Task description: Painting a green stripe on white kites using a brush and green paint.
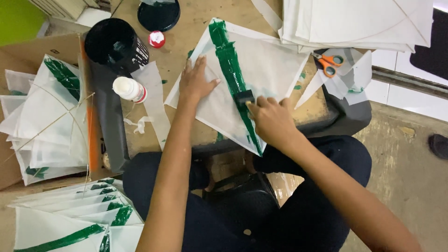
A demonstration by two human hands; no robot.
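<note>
A white paper kite sheet [270,65] lies tilted on a small wooden table [186,32], with a green painted stripe [231,65] running down its middle. My left hand [196,81] presses flat on the sheet's left half, fingers spread. My right hand [270,119] grips a small black sponge brush [243,98] whose tip rests on the green stripe.
A black paint tub [114,44] and its lid [158,14] sit at the table's back left, beside a red-capped jar [157,39] and a white glue bottle [130,89]. Orange scissors [329,63] lie right. White sheets [359,21] are stacked behind; painted kites [51,116] pile left.
</note>
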